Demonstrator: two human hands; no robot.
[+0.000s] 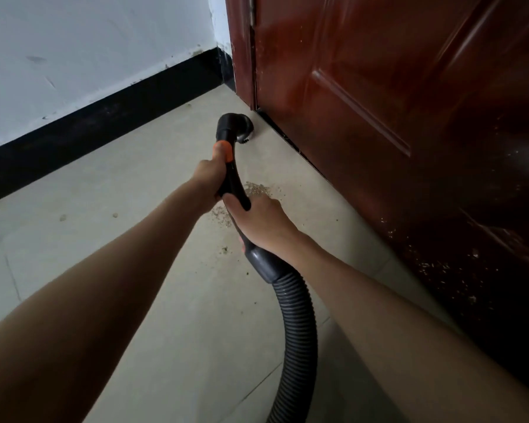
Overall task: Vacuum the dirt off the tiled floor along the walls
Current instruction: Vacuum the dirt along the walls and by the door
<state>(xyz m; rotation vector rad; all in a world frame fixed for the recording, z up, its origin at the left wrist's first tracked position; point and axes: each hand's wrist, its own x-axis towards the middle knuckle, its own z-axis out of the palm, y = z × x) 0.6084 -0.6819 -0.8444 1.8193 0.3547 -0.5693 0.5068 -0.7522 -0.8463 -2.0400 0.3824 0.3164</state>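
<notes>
Your left hand (209,175) wrapped round the vacuum wand (230,166) below its orange collar, wand's long axis running away from you, brush head (240,129) aimed at the door (379,87) foot, dirt (255,189) beside the door, your right hand (261,222) gripping the hose cuff (263,261).

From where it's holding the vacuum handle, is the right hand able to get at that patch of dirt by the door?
Probably yes. The dirt patch lies on the floor tiles just beyond the right hand, nothing between them, but that hand grips the vacuum handle and would have to let go.
</notes>
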